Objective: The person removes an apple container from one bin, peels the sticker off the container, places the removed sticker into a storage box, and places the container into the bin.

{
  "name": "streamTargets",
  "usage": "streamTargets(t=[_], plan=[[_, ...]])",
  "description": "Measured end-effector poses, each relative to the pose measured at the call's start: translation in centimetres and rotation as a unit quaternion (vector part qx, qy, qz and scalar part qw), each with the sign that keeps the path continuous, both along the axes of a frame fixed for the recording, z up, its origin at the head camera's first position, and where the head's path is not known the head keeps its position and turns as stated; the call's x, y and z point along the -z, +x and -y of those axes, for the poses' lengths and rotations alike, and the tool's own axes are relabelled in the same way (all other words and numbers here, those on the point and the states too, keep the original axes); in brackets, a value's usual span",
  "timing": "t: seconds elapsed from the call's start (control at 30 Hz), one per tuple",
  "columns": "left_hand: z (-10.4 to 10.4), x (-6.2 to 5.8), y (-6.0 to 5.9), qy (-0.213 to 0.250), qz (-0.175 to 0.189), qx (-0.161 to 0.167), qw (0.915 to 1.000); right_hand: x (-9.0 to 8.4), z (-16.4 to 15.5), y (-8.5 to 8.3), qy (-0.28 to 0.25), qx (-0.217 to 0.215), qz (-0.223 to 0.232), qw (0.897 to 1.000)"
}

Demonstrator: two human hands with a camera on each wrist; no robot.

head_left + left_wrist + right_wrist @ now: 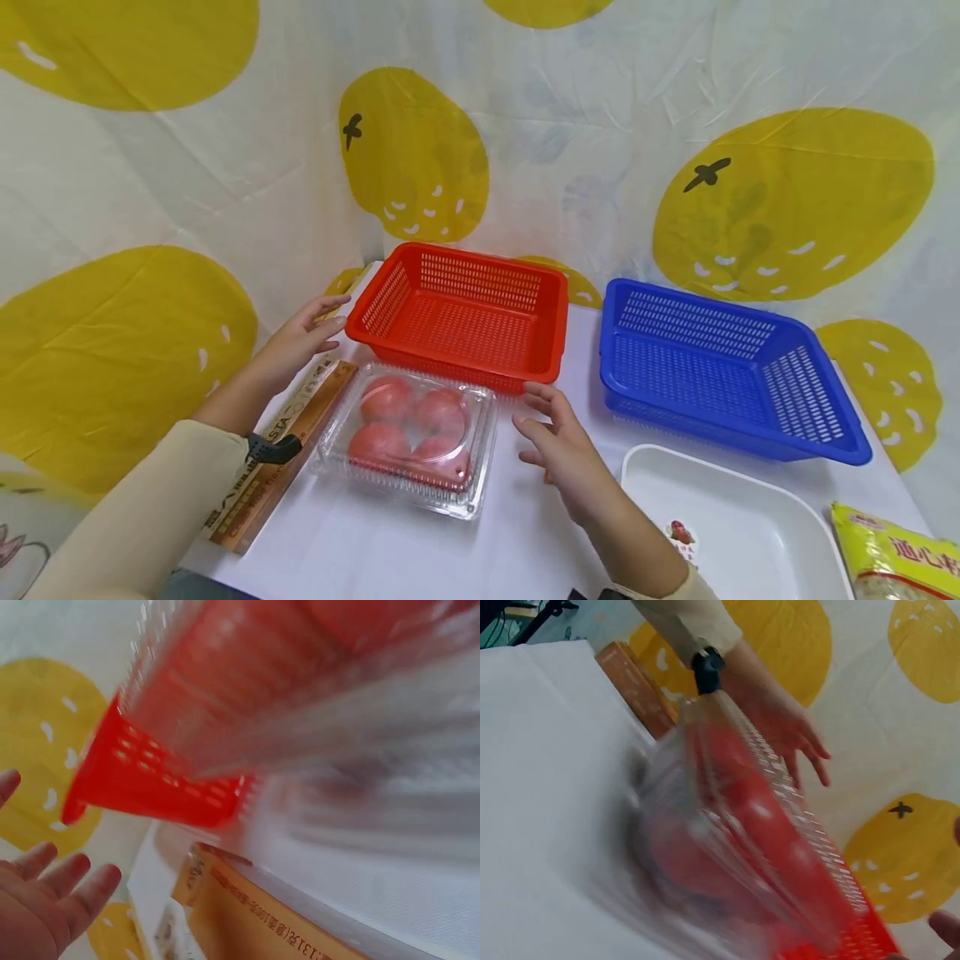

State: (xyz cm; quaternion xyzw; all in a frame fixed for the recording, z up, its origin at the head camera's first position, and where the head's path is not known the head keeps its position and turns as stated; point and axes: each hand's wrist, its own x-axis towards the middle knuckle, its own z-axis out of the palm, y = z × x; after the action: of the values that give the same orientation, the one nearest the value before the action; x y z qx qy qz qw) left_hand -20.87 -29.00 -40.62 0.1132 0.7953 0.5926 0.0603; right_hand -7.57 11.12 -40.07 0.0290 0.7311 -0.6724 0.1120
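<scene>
Between both hands on the table [420,550] sits the clear clamshell box of tomatoes [408,435], just near of the red basket [461,317] and touching neither hand. Left hand [300,343] hovers far-left of it, beside the red basket's left corner, fingers straight and spread, holding nothing. Right hand [558,442] hangs just right of the box, palm facing it, fingers relaxed and apart, also empty.

Risks, as a judgement: the thin plastic is slick and flexes, so a one-sided squeeze could pop the lid or bruise the fruit; lifting by one edge could tilt it and roll the tomatoes w/ the lid open. Left hand is close to the long brown pasta carton [281,454] and the basket rim, so a quick sweep could knock either. Blue basket [720,371] and white tray [738,525] lie to the right, apart.
</scene>
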Motion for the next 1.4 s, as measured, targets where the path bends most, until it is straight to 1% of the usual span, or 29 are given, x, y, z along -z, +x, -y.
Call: streamTargets(t=[0.13, 0.23, 0.3, 0.4, 0.57, 0.67, 0.73, 0.87, 0.93, 1.07, 1.13, 1.23, 1.3, 1.4], plan=[[0.0, 0.8, -1.5, 0.023, 0.029, 0.007, 0.9993, 2.3, 2.7, -0.8, -0.056, 0.041, -0.031, 0.997], [-0.1, 1.7, -2.4, 0.040, 0.043, 0.016, 0.9981, 4.3, 4.1, -1.3, -0.081, 0.050, -0.037, 0.995], [-0.2, 2.3, -2.7, 0.049, 0.048, 0.023, 0.9974, 5.3, 4.8, -1.5, -0.082, 0.047, -0.040, 0.995], [-0.3, 3.0, -3.0, 0.047, 0.048, 0.021, 0.9975, 6.0, 5.4, -1.9, -0.067, 0.031, -0.043, 0.996], [-0.3, 3.8, -3.6, 0.039, 0.049, 0.017, 0.9979, 6.2, 5.1, -2.7, -0.018, -0.017, -0.050, 0.998], [-0.3, 4.1, -3.8, 0.042, 0.056, 0.023, 0.9973, 6.3, 4.9, -3.0, 0.004, -0.041, -0.049, 0.998], [-0.2, 4.2, -3.9, 0.042, 0.061, 0.027, 0.9968, 6.3, 4.9, -3.1, 0.012, -0.051, -0.048, 0.997], [-0.1, 4.3, -3.9, 0.044, 0.066, 0.031, 0.9963, 6.3, 4.8, -3.2, 0.009, -0.069, -0.041, 0.997], [0.0, 4.1, -3.9, 0.043, 0.065, 0.030, 0.9965, 6.3, 4.7, -3.1, -0.002, -0.077, -0.036, 0.996], [-0.1, 3.9, -3.9, 0.044, 0.058, 0.034, 0.9968, 6.1, 4.4, -2.9, -0.044, -0.102, -0.023, 0.994], [-0.1, 3.8, -3.8, 0.042, 0.055, 0.036, 0.9969, 5.9, 4.3, -2.9, -0.074, -0.118, -0.006, 0.990], [-0.1, 3.8, -3.8, 0.044, 0.051, 0.040, 0.9969, 5.7, 4.1, -2.8, -0.120, -0.139, 0.025, 0.983], [0.0, 3.8, -3.8, 0.040, 0.048, 0.041, 0.9972, 5.5, 4.0, -2.7, -0.142, -0.144, 0.041, 0.979], [0.0, 3.6, -3.7, 0.030, 0.044, 0.042, 0.9977, 5.4, 4.0, -2.6, -0.160, -0.140, 0.049, 0.976]])
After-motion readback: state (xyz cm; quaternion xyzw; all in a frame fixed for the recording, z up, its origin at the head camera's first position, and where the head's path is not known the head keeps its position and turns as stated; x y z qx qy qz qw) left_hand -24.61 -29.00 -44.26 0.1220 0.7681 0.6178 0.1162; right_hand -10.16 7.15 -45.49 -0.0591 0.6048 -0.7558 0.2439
